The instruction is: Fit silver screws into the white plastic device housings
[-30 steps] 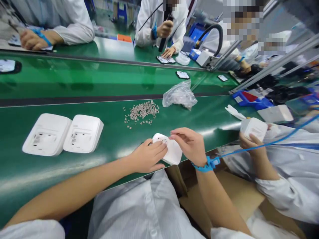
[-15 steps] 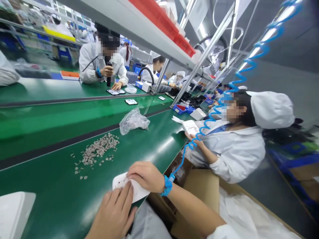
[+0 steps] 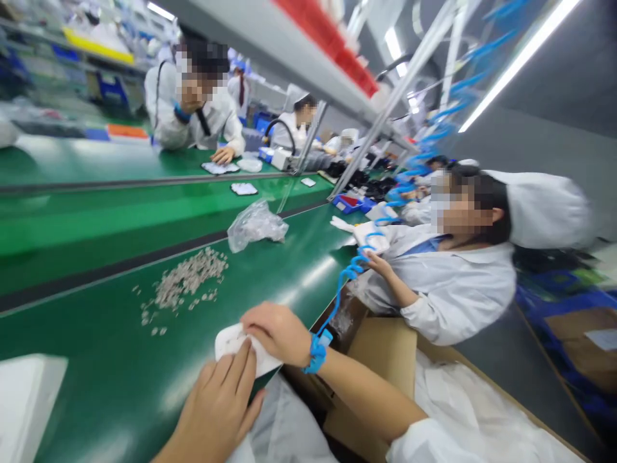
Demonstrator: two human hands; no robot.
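Note:
A white rounded plastic cover (image 3: 266,361) with small dark holes lies at the table's near edge, partly hidden beneath both hands. My left hand (image 3: 219,392) rests on its near side, fingers stretched out flat. Over the cover's far right side, my right hand (image 3: 279,331) is closed, fingers bent and pressed against it; its fingertips are partly hidden. A blue wristband (image 3: 317,354) with a coiled blue cord circles my right wrist. Beyond the hands, a pile of small metal pieces (image 3: 190,278) is spread on the green table (image 3: 110,373).
A crumpled clear plastic bag (image 3: 256,225) sits past the metal pieces. Another white plastic part (image 3: 29,405) stands at the left. To the right, a co-worker (image 3: 457,276) holds a white part, near an open cardboard box (image 3: 385,360). Across the line, another co-worker (image 3: 197,109) leans over the bench.
The view has shifted slightly, and both hands stay on the white cover. The co-worker across has raised a hand toward the head; the one at right has tilted the white part.

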